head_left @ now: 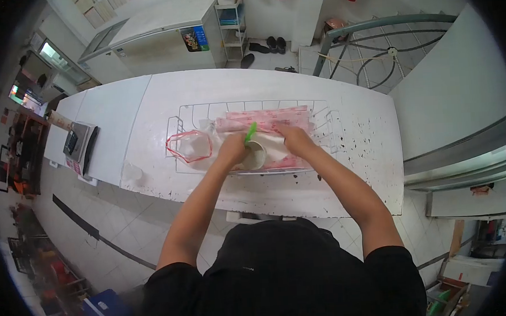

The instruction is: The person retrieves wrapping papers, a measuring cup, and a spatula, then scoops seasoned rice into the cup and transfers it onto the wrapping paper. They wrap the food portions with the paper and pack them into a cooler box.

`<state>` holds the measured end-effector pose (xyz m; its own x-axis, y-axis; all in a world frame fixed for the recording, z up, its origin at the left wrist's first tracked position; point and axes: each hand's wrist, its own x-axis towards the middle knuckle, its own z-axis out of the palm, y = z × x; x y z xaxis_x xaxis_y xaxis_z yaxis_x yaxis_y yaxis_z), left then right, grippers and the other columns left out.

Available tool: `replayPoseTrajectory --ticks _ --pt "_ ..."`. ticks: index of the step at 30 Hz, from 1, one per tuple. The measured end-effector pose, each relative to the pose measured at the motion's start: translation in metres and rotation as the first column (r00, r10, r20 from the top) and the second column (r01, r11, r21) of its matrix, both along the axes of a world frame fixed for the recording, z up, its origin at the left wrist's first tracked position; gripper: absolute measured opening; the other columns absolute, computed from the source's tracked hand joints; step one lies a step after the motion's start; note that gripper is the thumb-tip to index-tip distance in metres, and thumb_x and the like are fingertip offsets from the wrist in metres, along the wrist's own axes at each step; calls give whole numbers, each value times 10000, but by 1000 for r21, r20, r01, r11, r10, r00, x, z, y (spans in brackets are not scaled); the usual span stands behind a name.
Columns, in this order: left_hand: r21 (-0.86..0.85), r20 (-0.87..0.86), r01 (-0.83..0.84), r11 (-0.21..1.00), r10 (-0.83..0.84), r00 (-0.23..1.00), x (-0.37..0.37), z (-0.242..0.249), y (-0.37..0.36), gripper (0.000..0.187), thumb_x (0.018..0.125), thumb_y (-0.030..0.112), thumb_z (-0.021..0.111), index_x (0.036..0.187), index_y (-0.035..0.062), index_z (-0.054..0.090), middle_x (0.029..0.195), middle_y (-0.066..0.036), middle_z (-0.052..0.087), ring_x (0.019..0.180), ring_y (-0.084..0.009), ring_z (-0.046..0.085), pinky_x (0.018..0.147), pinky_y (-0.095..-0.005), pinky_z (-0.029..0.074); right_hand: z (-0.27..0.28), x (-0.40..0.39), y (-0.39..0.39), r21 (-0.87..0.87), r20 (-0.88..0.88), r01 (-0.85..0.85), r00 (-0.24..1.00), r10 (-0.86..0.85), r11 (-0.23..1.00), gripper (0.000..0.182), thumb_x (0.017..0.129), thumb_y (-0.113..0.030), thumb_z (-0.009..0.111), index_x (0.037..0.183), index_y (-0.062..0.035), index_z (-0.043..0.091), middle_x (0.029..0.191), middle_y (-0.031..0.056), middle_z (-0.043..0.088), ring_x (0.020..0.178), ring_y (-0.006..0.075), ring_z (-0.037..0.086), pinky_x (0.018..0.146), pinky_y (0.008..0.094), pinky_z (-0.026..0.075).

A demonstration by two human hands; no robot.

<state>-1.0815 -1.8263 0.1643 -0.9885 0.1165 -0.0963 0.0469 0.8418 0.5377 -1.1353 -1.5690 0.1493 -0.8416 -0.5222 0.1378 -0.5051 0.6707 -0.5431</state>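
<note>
Green plastic is sticking up beside the left hand: a handle whose lower end is hiding near the fingers. Those fingers seem to be clamping the cup by its left side; I cannot tell whether they are gripping the handle too. Cup and hands are sitting over the wire basket on the white table. Against the pink bags, the right hand is resting, but whether its fingers are pinching or merely pressing is not showing. A clear bag with red edging is lying to the left.

By its look, the cup is likely light and fairly stiff, its side giving the surest hold; the bags are looking soft, thin and slippery, favouring a pinch at the edge.
</note>
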Motion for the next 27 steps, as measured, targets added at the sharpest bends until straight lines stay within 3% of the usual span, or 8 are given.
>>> replayPoseTrajectory --ticks 3,7,10,13,16,20,22,27 --pt "159 -114 -106 982 124 986 8 26 -5 284 829 181 743 1061 21 707 1039 -219 725 986 -399 697 854 -463 543 24 -11 12 -109 -119 43 991 -56 993 445 847 -19 540 1250 -125 696 1065 223 712 975 405 678 865 490 532" --pt "297 -94 -157 942 192 977 20 53 -6 249 858 97 702 1096 22 707 1023 -185 740 983 -331 719 845 -409 546 64 -8 20 356 69 -143 990 126 924 315 830 -58 588 1069 -159 767 1345 213 606 1123 406 638 929 514 512" --pt "394 -252 -172 903 287 924 33 58 -2 234 863 -15 633 1083 20 706 993 -141 743 960 -248 714 846 -362 537 5 11 23 266 -385 -126 895 226 956 234 823 -92 625 985 -160 779 1403 207 548 1246 420 555 997 560 449" --pt "539 -334 -172 824 396 855 52 70 -1 231 856 -73 583 1054 -10 685 963 -119 720 897 -211 686 817 -334 533 -9 30 12 311 -177 -77 975 137 947 197 825 -111 631 961 -118 774 1281 212 612 1273 429 512 1020 583 397" --pt "704 -306 -206 679 552 775 69 89 2 217 876 -62 582 1074 -9 650 966 -85 687 826 -161 643 746 -298 517 -1 22 11 393 -288 -33 945 157 919 191 838 -94 599 951 -61 751 1206 189 656 1256 397 530 1006 568 407" --pt "862 -252 -155 482 675 694 101 117 8 190 924 -14 595 1110 26 606 961 -35 640 757 -94 581 662 -245 470 19 10 22 -35 -337 -87 939 70 996 225 849 -42 539 979 -14 721 1128 185 682 1160 380 590 1000 527 445" --pt "897 -253 -126 424 726 640 126 126 11 155 963 65 621 1113 43 592 947 -19 625 741 -78 567 654 -238 464 44 -3 22 -155 -196 -85 979 53 984 262 852 -30 526 1031 -11 716 1119 187 693 1107 372 630 990 488 475" --pt "924 -148 -212 320 806 573 221 121 15 212 971 186 680 1118 60 592 947 -3 627 763 -78 571 661 -254 476 126 -30 41 -301 -363 -155 931 37 941 291 891 -73 545 1137 -75 701 1081 191 711 1000 387 677 895 470 528"
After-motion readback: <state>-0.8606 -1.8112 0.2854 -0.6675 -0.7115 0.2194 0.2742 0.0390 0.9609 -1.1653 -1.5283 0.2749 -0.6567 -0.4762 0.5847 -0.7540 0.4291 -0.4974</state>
